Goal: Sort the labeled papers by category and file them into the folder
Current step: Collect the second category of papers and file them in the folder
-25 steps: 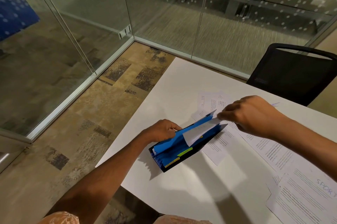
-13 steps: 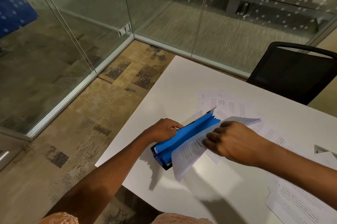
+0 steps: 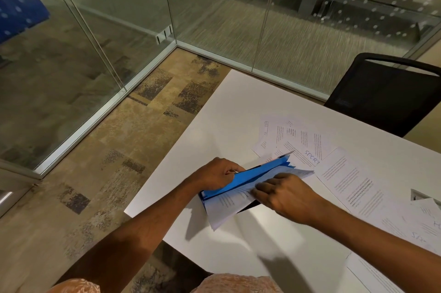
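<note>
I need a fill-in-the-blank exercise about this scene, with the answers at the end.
1. The left hand grips a ____ folder.
2. The right hand holds a ____ at the folder's opening.
3. A ____ chair stands beyond the table.
Answers: blue; paper; black.

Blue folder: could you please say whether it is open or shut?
Open: the left hand holds dividers of the blue folder back while the right hand tucks a printed sheet in.
</note>
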`<state>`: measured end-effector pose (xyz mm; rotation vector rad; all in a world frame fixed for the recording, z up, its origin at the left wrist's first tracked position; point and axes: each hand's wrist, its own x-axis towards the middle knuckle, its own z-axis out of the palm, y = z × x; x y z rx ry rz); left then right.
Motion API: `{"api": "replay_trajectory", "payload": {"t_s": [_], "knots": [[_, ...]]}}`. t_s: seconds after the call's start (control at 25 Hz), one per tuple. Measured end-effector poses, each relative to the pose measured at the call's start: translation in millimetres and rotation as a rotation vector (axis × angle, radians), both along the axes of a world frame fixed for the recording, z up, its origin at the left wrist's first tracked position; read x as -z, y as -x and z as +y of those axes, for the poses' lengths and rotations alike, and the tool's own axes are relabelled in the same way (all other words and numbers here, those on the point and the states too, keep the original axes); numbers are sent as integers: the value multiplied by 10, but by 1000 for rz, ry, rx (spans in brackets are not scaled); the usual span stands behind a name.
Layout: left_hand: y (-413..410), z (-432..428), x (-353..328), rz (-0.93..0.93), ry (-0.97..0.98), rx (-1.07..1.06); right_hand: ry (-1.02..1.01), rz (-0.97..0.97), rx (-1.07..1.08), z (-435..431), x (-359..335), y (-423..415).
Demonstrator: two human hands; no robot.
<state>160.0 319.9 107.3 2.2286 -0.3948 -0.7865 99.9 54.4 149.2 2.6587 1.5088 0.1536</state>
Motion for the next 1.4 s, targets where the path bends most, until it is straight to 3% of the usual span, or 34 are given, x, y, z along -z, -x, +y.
{"api": "replay_trajectory", "payload": {"t_s": [0.64, 0.92, 1.4], "knots": [[121, -2, 93, -22, 11, 41, 176, 177, 159, -39, 660, 38], [191, -26, 66, -63, 38, 27, 229, 146, 177, -50, 775, 78], [240, 64, 154, -149, 126, -110, 65, 199, 214, 32, 665, -12]]}}
